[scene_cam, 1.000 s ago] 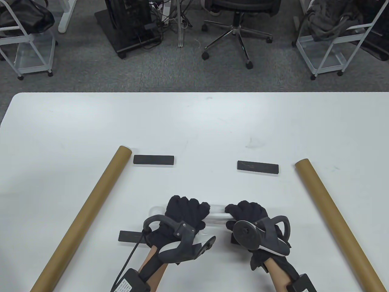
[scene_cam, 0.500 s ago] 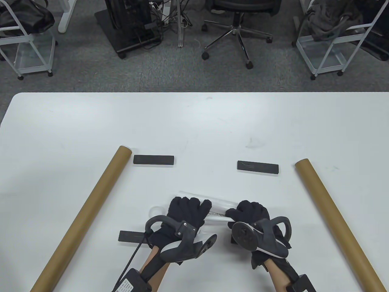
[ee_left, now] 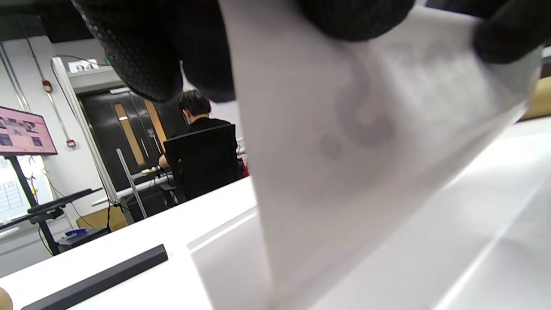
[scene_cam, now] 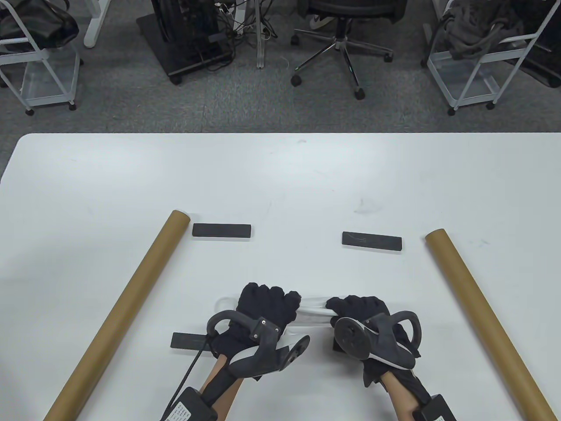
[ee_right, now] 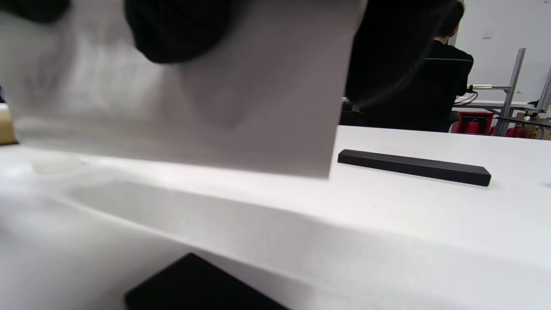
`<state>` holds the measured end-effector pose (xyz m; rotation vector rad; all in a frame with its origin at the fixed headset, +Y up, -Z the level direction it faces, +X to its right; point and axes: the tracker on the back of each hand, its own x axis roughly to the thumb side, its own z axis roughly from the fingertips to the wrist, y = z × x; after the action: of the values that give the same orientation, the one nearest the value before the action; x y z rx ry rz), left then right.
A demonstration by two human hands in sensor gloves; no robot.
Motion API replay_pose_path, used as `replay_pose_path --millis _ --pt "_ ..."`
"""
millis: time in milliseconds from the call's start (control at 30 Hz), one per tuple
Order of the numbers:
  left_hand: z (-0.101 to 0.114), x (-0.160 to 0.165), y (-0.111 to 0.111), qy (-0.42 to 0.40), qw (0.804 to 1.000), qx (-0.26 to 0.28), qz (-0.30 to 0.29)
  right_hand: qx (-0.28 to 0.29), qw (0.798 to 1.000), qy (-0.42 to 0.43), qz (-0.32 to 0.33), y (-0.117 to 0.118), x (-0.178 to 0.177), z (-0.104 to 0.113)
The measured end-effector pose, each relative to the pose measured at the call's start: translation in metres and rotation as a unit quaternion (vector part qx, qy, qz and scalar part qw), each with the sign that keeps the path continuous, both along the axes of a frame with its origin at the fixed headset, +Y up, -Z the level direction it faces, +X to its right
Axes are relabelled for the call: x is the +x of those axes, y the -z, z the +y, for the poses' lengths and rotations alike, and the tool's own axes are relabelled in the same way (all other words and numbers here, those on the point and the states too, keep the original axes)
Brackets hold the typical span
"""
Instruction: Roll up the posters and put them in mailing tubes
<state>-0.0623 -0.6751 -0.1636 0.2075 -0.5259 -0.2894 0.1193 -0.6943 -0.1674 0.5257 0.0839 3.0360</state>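
Note:
A white poster lies partly rolled near the table's front edge, between my hands. My left hand grips its left part and my right hand grips its right part, fingers curled over the roll. In the left wrist view the paper hangs from my fingers above the table. In the right wrist view the sheet hangs under my fingers. Two brown mailing tubes lie on the table, one at the left and one at the right.
Black bar weights lie on the white table: one behind left, one behind right, one by my left wrist, one mostly hidden under my right hand. A clear tube cap sits left of my left hand.
Half a second ago a loose flap of the poster stood up behind my hands; now it is wound down into the roll. Both hands stayed in place.

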Motion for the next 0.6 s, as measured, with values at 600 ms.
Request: replay_pose_path --millis 600 --pt "-0.0062 0.0029 0.0022 0.032 0.999 -0.024 0.012 0.056 0.998 -0.037 -0.008 -0.0042 -0.0007 0.0048"
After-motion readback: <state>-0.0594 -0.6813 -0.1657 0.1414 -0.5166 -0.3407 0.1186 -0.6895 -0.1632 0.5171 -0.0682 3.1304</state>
